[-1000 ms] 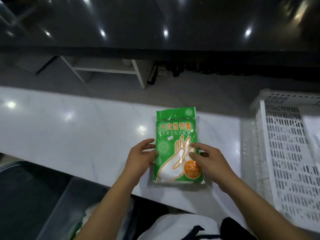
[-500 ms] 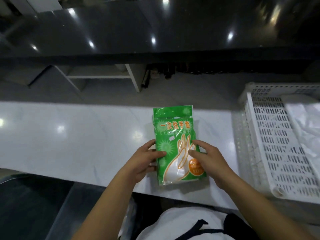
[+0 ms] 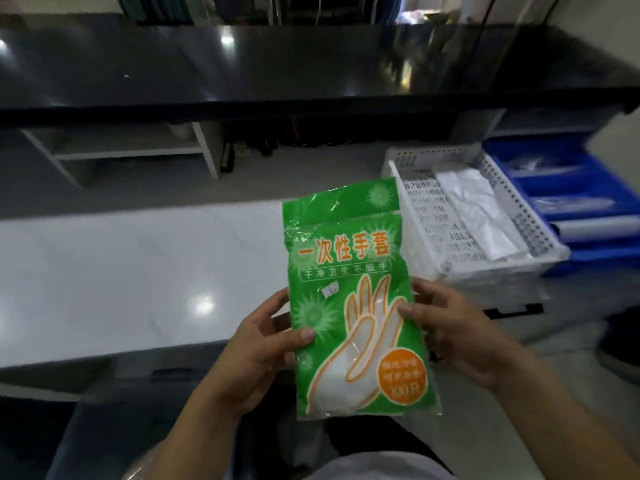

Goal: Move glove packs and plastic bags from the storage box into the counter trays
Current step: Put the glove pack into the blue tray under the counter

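A green glove pack (image 3: 346, 271) with orange lettering and a white glove drawing is held upright in the air over the counter's front edge. My left hand (image 3: 256, 348) pinches its left edge, thumb on the front. My right hand (image 3: 453, 334) grips its right edge, thumb on the front too. A white perforated tray (image 3: 419, 206) stands on the counter just right of the pack, with folded white plastic bags (image 3: 481, 216) inside. Beyond it is a blue tray (image 3: 588, 251) holding rolls of plastic bags (image 3: 595, 230).
The white marble counter (image 3: 121, 271) stretches left. A black raised ledge (image 3: 242, 81) runs along the back, with white shelving (image 3: 138, 154) under it. The grey storage box (image 3: 104, 427) is at the bottom left, below the counter.
The glove pack has been lifted off the counter and raised toward me, held in both hands. My view has swung right, so the white tray and the blue tray now show.
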The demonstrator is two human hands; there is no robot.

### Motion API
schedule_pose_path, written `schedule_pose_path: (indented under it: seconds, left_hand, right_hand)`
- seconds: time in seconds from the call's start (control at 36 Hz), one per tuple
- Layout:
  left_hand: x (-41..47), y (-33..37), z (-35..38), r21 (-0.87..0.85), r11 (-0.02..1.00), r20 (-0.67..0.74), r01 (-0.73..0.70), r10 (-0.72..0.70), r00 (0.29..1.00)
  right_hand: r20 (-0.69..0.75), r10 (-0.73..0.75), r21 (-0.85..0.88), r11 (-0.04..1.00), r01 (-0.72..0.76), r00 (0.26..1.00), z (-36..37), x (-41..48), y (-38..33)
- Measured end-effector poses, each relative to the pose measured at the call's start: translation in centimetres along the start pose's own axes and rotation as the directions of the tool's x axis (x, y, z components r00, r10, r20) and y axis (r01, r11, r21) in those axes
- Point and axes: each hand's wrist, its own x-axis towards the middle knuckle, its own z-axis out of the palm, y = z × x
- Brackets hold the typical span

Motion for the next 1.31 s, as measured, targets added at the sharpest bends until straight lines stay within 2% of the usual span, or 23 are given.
schedule_pose_path:
  seconds: [0.11,0.25,0.42,0.53,0.64,0.75,0.81,1.0,1.22,1.31]
  left_hand:
    - [-1.2,-1.9,2.7,-0.021,0.999,0.129,0.046,-0.043,0.991]
    - [-1.8,-4.2,6.6,0.011,0.999,0.213,0.050,-0.051,0.976]
    - [-1.1,-5.8,10.9,0.151,0.988,0.204,-0.007,-0.024,0.979]
    - [0.1,-6.6,14.1,0.184,0.982,0.181,-0.040,0.006,0.983]
    - [2.6,-7.7,18.5,0.236,0.971,0.165,-0.039,0.000,0.986]
    - [6.0,-9.9,24.9,0.276,0.960,0.169,-0.037,-0.010,0.986]
    - [7.8,-11.3,28.0,0.279,0.960,0.168,-0.025,-0.023,0.986]
    - [12.7,-15.1,36.3,0.274,0.961,0.152,-0.026,-0.016,0.988]
    - [17.1,-15.9,41.2,0.303,0.949,0.151,-0.089,0.044,0.988]
    - [19.2,-15.4,42.2,0.336,0.936,0.175,-0.108,0.051,0.983]
  right_hand:
    - [-0.092,0.038,0.041,0.999,-0.034,0.995,-0.9,-5.4,0.9]
    - [-0.209,0.022,-0.011,1.000,-0.025,0.978,-2.9,-10.6,1.3]
    - [-0.282,-0.057,-0.081,0.996,0.035,0.958,-6.4,-13.3,1.1]
    - [-0.297,-0.087,-0.059,0.996,0.073,0.951,-9.9,-13.9,0.5]
    - [-0.246,-0.115,-0.082,0.992,0.098,0.962,-15.2,-14.9,-0.4]
    - [-0.280,-0.128,-0.102,0.989,0.104,0.951,-21.8,-16.6,-1.7]
    - [-0.315,-0.119,-0.096,0.991,0.093,0.942,-25.4,-17.4,-2.1]
    - [-0.304,-0.172,-0.127,0.982,0.139,0.937,-34.8,-18.3,-2.7]
    - [-0.359,-0.221,-0.063,0.975,0.213,0.907,-41.1,-17.6,-4.1]
    - [-0.406,-0.266,-0.096,0.964,0.249,0.874,-42.4,-17.1,-5.1]
